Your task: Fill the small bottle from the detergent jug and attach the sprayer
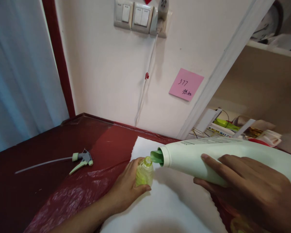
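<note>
Small bottle (145, 175); spray head (86, 158) lies well apart.

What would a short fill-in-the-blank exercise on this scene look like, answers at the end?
The left hand holds a small bottle, while the pale green bottle is in the ____.
The green spout points toward the ____ bottle.
In the picture, the sprayer head lies to the ____ of the left hand.
The pink note on the wall bears the number ____.

Missing words: right hand; small; left; 377.
</note>
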A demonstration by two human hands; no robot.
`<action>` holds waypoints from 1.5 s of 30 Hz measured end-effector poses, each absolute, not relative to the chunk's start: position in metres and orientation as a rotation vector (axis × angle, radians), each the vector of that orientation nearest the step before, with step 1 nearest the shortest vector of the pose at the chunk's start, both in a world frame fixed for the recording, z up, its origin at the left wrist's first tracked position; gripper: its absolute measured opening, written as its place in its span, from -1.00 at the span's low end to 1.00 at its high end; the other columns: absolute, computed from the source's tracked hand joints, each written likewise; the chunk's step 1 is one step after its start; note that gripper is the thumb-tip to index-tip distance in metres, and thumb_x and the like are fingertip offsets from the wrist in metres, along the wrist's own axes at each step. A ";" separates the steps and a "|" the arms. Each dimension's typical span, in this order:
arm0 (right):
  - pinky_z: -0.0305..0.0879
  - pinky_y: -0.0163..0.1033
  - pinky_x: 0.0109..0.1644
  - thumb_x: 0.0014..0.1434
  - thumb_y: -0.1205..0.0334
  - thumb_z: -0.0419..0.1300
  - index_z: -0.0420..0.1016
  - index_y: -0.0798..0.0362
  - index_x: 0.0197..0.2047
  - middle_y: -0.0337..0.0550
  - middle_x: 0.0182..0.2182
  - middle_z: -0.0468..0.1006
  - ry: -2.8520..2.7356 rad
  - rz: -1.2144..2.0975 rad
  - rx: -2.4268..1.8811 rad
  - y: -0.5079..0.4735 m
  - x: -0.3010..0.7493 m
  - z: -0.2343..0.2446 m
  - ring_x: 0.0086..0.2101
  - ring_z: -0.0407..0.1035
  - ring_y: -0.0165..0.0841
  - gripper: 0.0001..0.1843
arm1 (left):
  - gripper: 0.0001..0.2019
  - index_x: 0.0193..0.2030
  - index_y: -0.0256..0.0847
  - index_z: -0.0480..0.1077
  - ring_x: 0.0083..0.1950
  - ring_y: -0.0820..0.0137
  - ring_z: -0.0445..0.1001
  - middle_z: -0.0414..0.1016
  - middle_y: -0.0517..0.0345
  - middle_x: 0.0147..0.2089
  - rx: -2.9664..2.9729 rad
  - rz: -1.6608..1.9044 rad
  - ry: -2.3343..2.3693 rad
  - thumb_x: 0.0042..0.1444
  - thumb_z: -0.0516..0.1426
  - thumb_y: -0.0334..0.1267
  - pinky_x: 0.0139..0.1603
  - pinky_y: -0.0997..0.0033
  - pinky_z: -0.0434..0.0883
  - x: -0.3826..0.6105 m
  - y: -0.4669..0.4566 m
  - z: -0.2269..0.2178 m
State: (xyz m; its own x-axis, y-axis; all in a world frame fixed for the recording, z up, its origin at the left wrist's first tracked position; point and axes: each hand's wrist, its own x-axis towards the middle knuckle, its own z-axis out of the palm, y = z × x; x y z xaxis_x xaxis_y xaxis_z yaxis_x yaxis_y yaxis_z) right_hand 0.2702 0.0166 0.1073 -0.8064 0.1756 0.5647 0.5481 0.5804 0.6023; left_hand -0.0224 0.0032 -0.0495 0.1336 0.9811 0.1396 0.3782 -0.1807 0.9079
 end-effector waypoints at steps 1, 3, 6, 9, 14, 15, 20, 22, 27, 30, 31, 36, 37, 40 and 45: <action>0.27 -0.13 -0.40 0.41 0.09 0.15 0.46 0.11 0.01 -0.16 -0.47 0.52 -2.364 -1.122 -0.576 0.017 0.270 0.107 -0.55 0.43 -0.25 -0.73 | -0.25 0.35 -0.06 0.11 0.43 0.07 0.18 0.28 -0.06 0.38 1.676 1.037 1.330 0.03 0.28 -0.30 0.47 -0.04 0.07 -0.022 0.003 -0.050; 0.27 -0.14 -0.41 0.41 0.09 0.15 0.46 0.11 0.01 -0.16 -0.47 0.52 -2.358 -1.123 -0.573 0.017 0.270 0.108 -0.54 0.43 -0.25 -0.73 | -0.25 0.36 -0.08 0.11 0.43 0.07 0.18 0.28 -0.07 0.38 1.677 1.037 1.333 0.03 0.28 -0.30 0.47 -0.04 0.07 -0.022 0.003 -0.050; 0.26 -0.14 -0.42 0.41 0.10 0.15 0.46 0.09 0.02 -0.17 -0.48 0.51 -2.359 -1.121 -0.575 0.016 0.270 0.108 -0.56 0.41 -0.26 -0.74 | -0.25 0.35 -0.08 0.12 0.43 0.05 0.17 0.27 -0.07 0.39 1.666 1.036 1.343 0.02 0.28 -0.30 0.47 -0.07 0.06 -0.022 0.003 -0.049; 0.27 -0.13 -0.42 0.41 0.10 0.14 0.46 0.09 0.02 -0.18 -0.48 0.51 -2.364 -1.131 -0.582 0.016 0.270 0.108 -0.56 0.40 -0.26 -0.74 | -0.25 0.36 -0.09 0.12 0.43 0.03 0.18 0.27 -0.09 0.39 1.656 1.036 1.343 0.01 0.27 -0.29 0.47 -0.09 0.06 -0.021 0.002 -0.047; 0.26 -0.14 -0.44 0.41 0.11 0.14 0.45 0.08 0.02 -0.22 -0.50 0.49 -2.356 -1.121 -0.570 0.015 0.267 0.110 -0.58 0.38 -0.28 -0.76 | -0.26 0.35 -0.12 0.12 0.44 0.01 0.17 0.28 -0.11 0.39 1.654 1.021 1.354 0.01 0.27 -0.28 0.48 -0.09 0.06 -0.021 0.002 -0.046; 0.26 -0.14 -0.44 0.42 0.12 0.13 0.45 0.09 0.01 -0.22 -0.50 0.48 -2.360 -1.119 -0.562 0.015 0.267 0.111 -0.58 0.38 -0.28 -0.76 | -0.26 0.34 -0.11 0.12 0.44 0.01 0.17 0.27 -0.11 0.39 1.656 1.024 1.354 0.01 0.27 -0.28 0.48 -0.09 0.05 -0.021 0.002 -0.046; 0.27 -0.12 -0.44 0.43 0.16 0.11 0.46 0.13 0.00 -0.16 -0.49 0.50 -2.380 -1.151 -0.554 0.014 0.268 0.111 -0.57 0.42 -0.24 -0.76 | -0.26 0.35 -0.07 0.10 0.44 0.03 0.17 0.27 -0.09 0.38 1.677 1.032 1.337 0.04 0.26 -0.29 0.47 -0.10 0.06 -0.022 0.002 -0.048; 0.30 -0.12 -0.41 0.42 0.14 0.14 0.46 0.13 0.03 -0.16 -0.47 0.51 -2.383 -1.136 -0.563 0.015 0.268 0.110 -0.55 0.43 -0.24 -0.75 | -0.26 0.35 -0.08 0.10 0.43 0.03 0.17 0.27 -0.10 0.38 1.675 1.026 1.338 0.04 0.26 -0.29 0.46 -0.10 0.07 -0.022 0.002 -0.047; 0.28 -0.13 -0.38 0.40 0.13 0.18 0.48 0.12 0.03 -0.17 -0.46 0.51 -2.381 -1.119 -0.558 0.017 0.268 0.109 -0.53 0.42 -0.26 -0.74 | -0.26 0.35 -0.10 0.11 0.41 0.04 0.19 0.28 -0.09 0.36 1.673 1.040 1.333 0.03 0.26 -0.30 0.45 -0.08 0.09 -0.021 0.002 -0.045; 0.26 -0.13 -0.39 0.41 0.15 0.16 0.48 0.13 0.01 -0.19 -0.47 0.51 -2.383 -1.128 -0.543 0.016 0.267 0.111 -0.54 0.41 -0.26 -0.76 | -0.25 0.35 -0.11 0.10 0.42 0.04 0.18 0.27 -0.09 0.37 1.662 1.029 1.336 0.03 0.27 -0.29 0.46 -0.08 0.07 -0.021 0.002 -0.044; 0.25 -0.13 -0.39 0.42 0.15 0.15 0.48 0.13 0.01 -0.19 -0.47 0.50 -2.385 -1.130 -0.540 0.015 0.267 0.112 -0.54 0.41 -0.27 -0.76 | -0.26 0.35 -0.11 0.11 0.41 0.04 0.18 0.28 -0.10 0.37 1.659 1.024 1.337 0.02 0.27 -0.29 0.46 -0.08 0.07 -0.021 0.001 -0.044; 0.28 -0.14 -0.41 0.43 0.16 0.13 0.47 0.12 0.02 -0.19 -0.47 0.50 -2.378 -1.137 -0.547 0.015 0.266 0.113 -0.55 0.40 -0.27 -0.77 | -0.27 0.34 -0.10 0.12 0.41 0.05 0.19 0.29 -0.09 0.36 1.664 1.029 1.339 0.03 0.26 -0.32 0.45 -0.06 0.09 -0.021 0.001 -0.044; 0.28 -0.13 -0.42 0.43 0.16 0.12 0.46 0.12 0.02 -0.19 -0.47 0.51 -2.375 -1.138 -0.545 0.015 0.266 0.113 -0.55 0.41 -0.27 -0.77 | -0.27 0.35 -0.10 0.12 0.41 0.04 0.19 0.29 -0.09 0.37 1.660 1.026 1.343 0.03 0.26 -0.32 0.45 -0.07 0.09 -0.021 0.001 -0.044; 0.30 -0.13 -0.43 0.43 0.16 0.13 0.46 0.13 0.02 -0.17 -0.47 0.52 -2.381 -1.128 -0.535 0.015 0.265 0.113 -0.55 0.43 -0.25 -0.76 | -0.26 0.34 -0.08 0.13 0.42 0.02 0.19 0.29 -0.10 0.37 1.658 1.024 1.343 0.02 0.28 -0.30 0.46 -0.08 0.08 -0.021 0.002 -0.044; 0.31 -0.12 -0.40 0.42 0.17 0.14 0.47 0.12 0.02 -0.21 -0.46 0.50 -2.382 -1.141 -0.555 0.015 0.267 0.112 -0.54 0.41 -0.28 -0.78 | -0.27 0.35 -0.06 0.12 0.43 0.03 0.18 0.28 -0.09 0.37 1.672 1.031 1.340 0.03 0.27 -0.30 0.46 -0.11 0.08 -0.021 0.002 -0.045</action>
State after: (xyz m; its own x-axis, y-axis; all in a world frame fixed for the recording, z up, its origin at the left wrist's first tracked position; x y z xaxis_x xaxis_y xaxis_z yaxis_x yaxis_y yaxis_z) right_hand 0.2671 0.0154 0.1124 -0.8231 0.1646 0.5436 0.5267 0.5792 0.6221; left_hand -0.0211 0.0025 -0.0445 0.1292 0.9824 0.1350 0.3827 -0.1750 0.9071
